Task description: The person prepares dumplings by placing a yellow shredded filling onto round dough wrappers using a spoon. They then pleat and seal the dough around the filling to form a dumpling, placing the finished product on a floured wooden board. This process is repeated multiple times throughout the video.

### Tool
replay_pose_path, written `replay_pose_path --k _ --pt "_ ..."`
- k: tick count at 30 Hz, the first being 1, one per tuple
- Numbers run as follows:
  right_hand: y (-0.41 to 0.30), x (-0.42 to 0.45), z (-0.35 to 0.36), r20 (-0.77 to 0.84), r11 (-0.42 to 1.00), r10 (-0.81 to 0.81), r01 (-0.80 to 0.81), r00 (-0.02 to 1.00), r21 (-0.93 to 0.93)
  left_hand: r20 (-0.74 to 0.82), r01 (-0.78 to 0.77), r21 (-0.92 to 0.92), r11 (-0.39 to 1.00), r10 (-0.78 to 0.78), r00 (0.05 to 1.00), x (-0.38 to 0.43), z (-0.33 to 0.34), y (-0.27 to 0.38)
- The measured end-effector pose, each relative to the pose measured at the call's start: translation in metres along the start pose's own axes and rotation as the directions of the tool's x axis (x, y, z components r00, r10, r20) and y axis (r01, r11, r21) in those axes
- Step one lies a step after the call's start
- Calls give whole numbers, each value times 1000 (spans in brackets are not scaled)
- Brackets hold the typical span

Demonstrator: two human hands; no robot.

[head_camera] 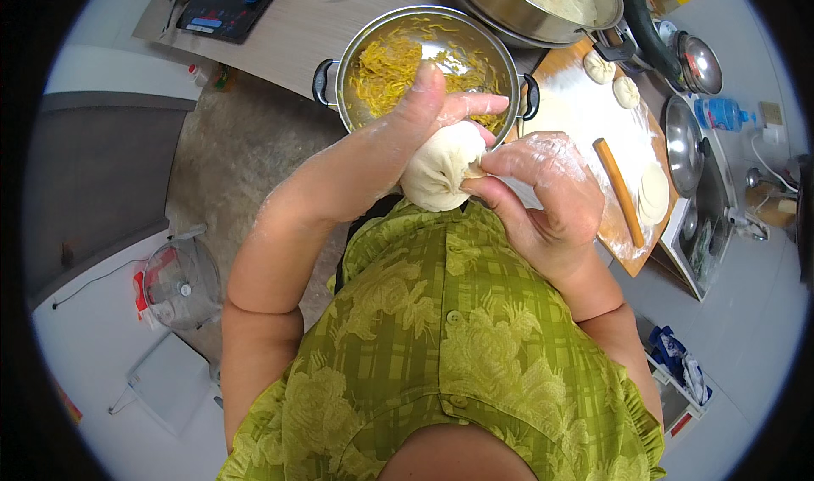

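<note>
A pleated dough bun (439,166) rests in my left hand (423,109), whose thumb and fingers spread around its far side. My right hand (547,182) pinches the gathered edge of the dough between thumb and forefinger. Flour whitens both hands. Just beyond them stands a two-handled steel pot (340,74) with yellow shredded filling (388,67) in it. The palm of my left hand and the underside of the bun are hidden from me.
On the right, a floured wooden board (626,261) bears a rolling pin (618,191), flat dough rounds (654,191) and two pleated buns (599,67). A large steamer pot (540,26) stands behind it. Further right are a pot lid (683,144) and a sink (699,252). An induction cooker (232,4) sits far left.
</note>
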State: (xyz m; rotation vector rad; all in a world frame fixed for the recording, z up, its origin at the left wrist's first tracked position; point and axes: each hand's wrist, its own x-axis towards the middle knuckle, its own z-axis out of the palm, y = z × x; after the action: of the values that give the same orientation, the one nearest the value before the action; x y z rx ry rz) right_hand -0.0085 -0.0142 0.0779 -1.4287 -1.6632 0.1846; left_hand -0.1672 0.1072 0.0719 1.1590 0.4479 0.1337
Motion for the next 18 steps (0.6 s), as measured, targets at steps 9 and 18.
replay_pose_path --k 9,18 --pt "11 0 1 115 986 -159 163 981 -23 40 101 -16 995 -100 994 -1 7 -6" --pt "-8 10 0 -48 943 220 -200 974 264 -78 -190 -227 955 176 981 0 11 -4"
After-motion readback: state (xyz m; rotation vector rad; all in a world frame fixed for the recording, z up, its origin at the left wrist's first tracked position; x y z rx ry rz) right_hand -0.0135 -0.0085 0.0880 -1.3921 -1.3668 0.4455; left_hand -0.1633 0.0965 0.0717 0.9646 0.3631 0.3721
